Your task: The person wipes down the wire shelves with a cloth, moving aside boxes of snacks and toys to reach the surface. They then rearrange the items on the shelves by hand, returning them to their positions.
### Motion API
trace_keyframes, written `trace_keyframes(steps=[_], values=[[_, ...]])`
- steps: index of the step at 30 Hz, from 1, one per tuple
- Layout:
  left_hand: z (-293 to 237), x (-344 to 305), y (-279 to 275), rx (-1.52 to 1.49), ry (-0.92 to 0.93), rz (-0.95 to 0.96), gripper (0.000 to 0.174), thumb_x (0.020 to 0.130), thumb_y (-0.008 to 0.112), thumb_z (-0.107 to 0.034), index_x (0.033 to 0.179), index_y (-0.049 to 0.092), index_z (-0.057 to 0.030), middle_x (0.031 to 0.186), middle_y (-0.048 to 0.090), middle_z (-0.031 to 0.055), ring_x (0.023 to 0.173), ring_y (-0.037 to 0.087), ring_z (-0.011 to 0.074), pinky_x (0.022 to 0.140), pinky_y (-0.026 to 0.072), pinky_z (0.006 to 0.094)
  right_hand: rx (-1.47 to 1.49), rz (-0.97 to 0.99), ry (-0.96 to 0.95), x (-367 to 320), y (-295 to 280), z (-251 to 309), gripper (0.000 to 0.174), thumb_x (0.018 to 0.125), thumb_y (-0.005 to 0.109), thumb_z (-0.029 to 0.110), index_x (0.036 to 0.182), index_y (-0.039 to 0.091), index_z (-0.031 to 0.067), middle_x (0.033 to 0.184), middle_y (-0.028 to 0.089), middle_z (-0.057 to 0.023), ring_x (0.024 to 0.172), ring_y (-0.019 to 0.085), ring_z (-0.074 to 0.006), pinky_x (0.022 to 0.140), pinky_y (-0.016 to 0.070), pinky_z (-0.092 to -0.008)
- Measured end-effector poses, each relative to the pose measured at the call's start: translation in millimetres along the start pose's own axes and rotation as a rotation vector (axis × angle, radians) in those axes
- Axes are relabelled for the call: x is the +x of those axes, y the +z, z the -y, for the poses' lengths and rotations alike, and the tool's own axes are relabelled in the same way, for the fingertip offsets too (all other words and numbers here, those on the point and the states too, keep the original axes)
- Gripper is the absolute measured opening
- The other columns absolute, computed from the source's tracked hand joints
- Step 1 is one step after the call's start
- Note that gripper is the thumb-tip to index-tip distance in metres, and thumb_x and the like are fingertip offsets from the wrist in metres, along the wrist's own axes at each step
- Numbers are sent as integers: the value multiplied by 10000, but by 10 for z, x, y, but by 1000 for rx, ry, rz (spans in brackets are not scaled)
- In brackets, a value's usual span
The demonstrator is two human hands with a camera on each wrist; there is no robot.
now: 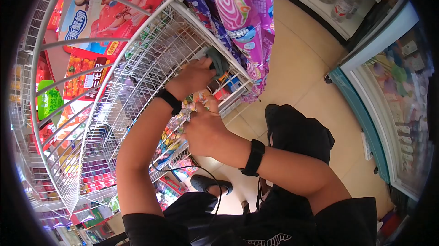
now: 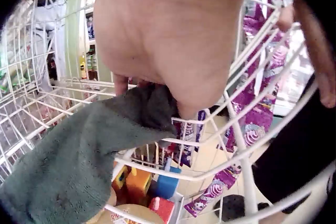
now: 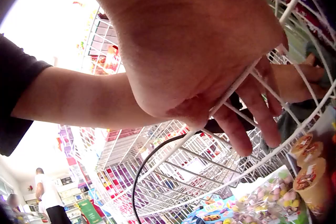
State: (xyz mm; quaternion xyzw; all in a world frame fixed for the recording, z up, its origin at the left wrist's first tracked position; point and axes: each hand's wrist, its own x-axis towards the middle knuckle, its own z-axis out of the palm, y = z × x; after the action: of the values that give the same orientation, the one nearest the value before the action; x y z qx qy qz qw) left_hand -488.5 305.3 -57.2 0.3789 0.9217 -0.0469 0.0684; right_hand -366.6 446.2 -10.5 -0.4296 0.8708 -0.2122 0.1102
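Observation:
A dark green cloth [image 2: 79,155] hangs from my left hand [image 1: 194,79], which grips its bunched end inside a white wire rack [image 1: 114,79]. In the left wrist view the cloth droops over the rack's wires, close above small boxes and round-lidded tubs. My right hand [image 1: 206,127] is at the near side of the rack, lower than the left hand. In the right wrist view its fingers [image 3: 257,113] bend over a white rim wire [image 3: 231,90] and reach in between the bars. Lidded tubs [image 3: 310,179] and bagged candies [image 3: 268,198] lie just below those fingers.
Purple snack packets [image 1: 247,26] hang along the rack's right side. Large red gift boxes [image 1: 109,13] stand behind its bars at the left. A glass-topped freezer [image 1: 388,90] is on the right. A black cable [image 3: 144,166] loops near the rack.

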Motion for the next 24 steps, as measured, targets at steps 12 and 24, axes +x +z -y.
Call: trace_keyframes(steps=[12, 24], values=[[-91, -30, -183, 99, 123, 9, 257, 726, 573, -117, 978, 622, -109, 1091, 490, 79, 1050, 494, 244, 856, 437, 366, 12, -106, -36, 3, 104, -31, 227, 774, 554, 289, 811, 724, 143, 885, 653, -94, 1067, 473, -335, 962, 113, -615], [-155, 8, -213, 20, 121, 8, 321, 709, 591, -107, 1030, 570, -109, 1123, 488, 75, 1007, 527, 258, 798, 479, 374, -4, -91, -17, 16, 110, -13, 255, 804, 538, 304, 810, 717, 121, 892, 648, -112, 1062, 486, -320, 969, 119, -609]])
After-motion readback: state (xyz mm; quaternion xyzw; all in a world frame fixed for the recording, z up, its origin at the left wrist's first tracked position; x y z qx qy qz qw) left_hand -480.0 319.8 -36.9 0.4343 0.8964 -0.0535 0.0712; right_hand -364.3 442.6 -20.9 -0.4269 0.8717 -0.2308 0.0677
